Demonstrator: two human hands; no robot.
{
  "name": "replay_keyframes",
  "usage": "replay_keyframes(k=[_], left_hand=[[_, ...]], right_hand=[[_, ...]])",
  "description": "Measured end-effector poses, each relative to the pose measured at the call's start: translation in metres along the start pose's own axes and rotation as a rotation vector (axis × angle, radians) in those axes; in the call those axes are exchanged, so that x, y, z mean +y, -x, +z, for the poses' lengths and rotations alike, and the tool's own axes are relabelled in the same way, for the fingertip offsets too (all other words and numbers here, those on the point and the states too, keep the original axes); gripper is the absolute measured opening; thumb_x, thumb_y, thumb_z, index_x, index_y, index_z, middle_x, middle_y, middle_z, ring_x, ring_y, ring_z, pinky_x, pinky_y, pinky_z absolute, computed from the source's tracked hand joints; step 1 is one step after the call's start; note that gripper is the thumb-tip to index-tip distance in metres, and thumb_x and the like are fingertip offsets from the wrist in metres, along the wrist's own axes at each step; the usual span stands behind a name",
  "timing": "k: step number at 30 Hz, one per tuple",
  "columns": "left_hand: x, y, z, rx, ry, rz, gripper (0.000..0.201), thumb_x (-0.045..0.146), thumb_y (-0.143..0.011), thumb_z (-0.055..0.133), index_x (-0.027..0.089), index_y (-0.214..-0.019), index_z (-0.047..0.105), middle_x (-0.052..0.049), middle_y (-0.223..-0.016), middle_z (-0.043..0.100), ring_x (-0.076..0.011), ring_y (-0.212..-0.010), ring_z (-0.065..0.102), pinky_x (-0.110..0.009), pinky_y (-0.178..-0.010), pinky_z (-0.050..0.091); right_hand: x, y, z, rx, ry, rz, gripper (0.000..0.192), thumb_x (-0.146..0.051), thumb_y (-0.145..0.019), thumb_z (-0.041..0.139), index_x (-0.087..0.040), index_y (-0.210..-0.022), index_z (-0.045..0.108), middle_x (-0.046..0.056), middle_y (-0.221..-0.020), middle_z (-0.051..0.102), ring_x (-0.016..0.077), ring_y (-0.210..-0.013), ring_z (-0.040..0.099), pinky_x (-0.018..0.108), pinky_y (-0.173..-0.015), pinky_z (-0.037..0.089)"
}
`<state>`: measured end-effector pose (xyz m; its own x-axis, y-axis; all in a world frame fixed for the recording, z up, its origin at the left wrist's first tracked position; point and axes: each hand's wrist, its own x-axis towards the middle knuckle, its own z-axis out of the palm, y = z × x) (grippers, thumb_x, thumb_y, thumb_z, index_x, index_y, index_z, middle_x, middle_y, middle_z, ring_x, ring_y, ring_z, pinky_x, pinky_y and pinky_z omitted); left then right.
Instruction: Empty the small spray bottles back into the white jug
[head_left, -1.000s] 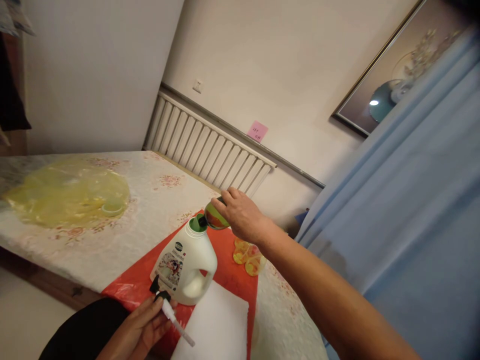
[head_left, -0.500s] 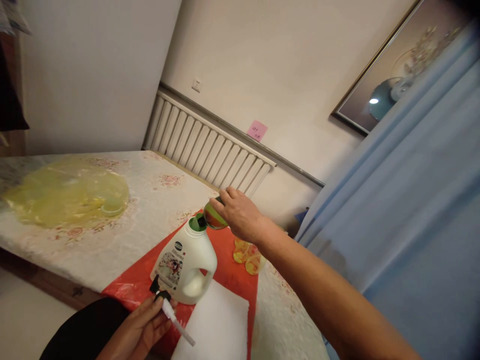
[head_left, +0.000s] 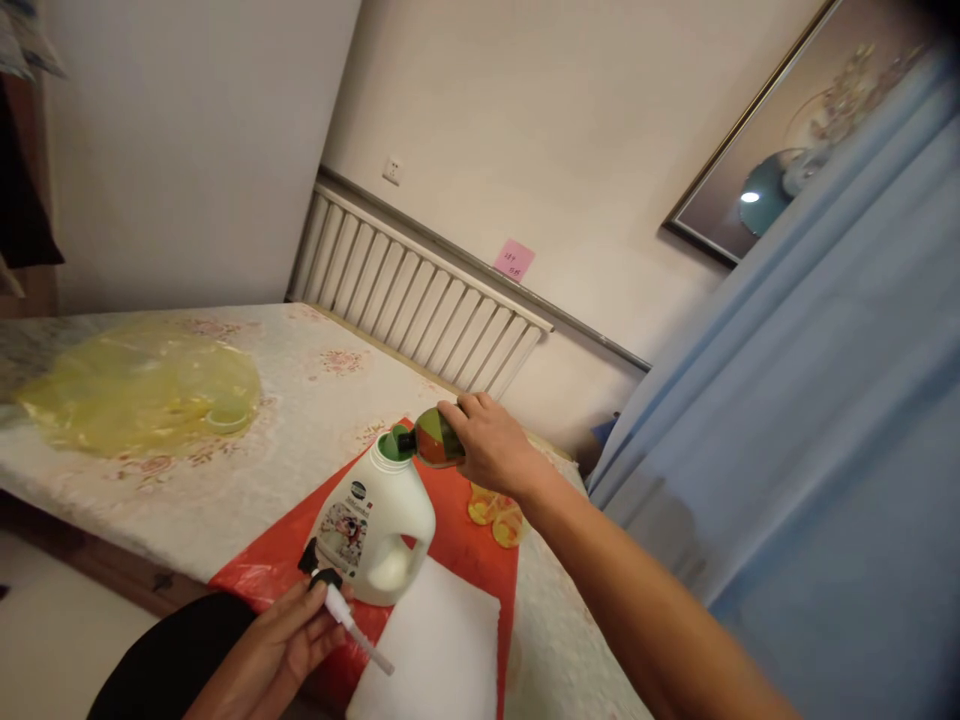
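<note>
My right hand [head_left: 491, 440] is closed around a small green bottle [head_left: 439, 437] with an orange-red label. The bottle lies tipped on its side, its black neck at the green-rimmed mouth of a large white detergent jug [head_left: 382, 515]. The jug stands upright and uncapped, with a picture label and a side handle. In front of it, my left hand [head_left: 289, 640] pinches a pump head [head_left: 330, 590] with a black top, a white collar and a thin dip tube pointing down to the right. Whether liquid is flowing cannot be made out.
Under the jug lies a red plastic sheet [head_left: 259, 560] with a white cloth or paper [head_left: 442, 640] on it. Orange-yellow round items [head_left: 496, 515] sit to the right. A yellow plastic bag [head_left: 142, 390] and a pale green cap [head_left: 226, 418] rest on the floral tablecloth [head_left: 300, 400].
My right hand has shifted slightly right and down, and the bottle now lies more level, with more of its label showing. My left hand still holds the pump head.
</note>
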<state>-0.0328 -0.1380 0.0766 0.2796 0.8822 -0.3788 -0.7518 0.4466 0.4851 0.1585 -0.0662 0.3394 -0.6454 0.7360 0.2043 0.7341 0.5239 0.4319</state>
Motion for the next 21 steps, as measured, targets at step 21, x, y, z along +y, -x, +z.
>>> replay_keyframes(k=[21], left_hand=[[0.065,0.035,0.117,-0.109,-0.256,0.646,0.031,0.029,-0.071,0.078,0.022,-0.098,0.066,0.001,-0.087,0.074,-0.0116,-0.075,0.066,-0.017,-0.065,0.057]], right_hand=[[-0.064,0.151,0.111,0.3,-1.154,0.64,0.094,-0.014,-0.047,0.085,-0.027,-0.132,0.049,0.006,-0.128,0.059,0.0304,-0.12,0.054,0.046,-0.104,0.039]])
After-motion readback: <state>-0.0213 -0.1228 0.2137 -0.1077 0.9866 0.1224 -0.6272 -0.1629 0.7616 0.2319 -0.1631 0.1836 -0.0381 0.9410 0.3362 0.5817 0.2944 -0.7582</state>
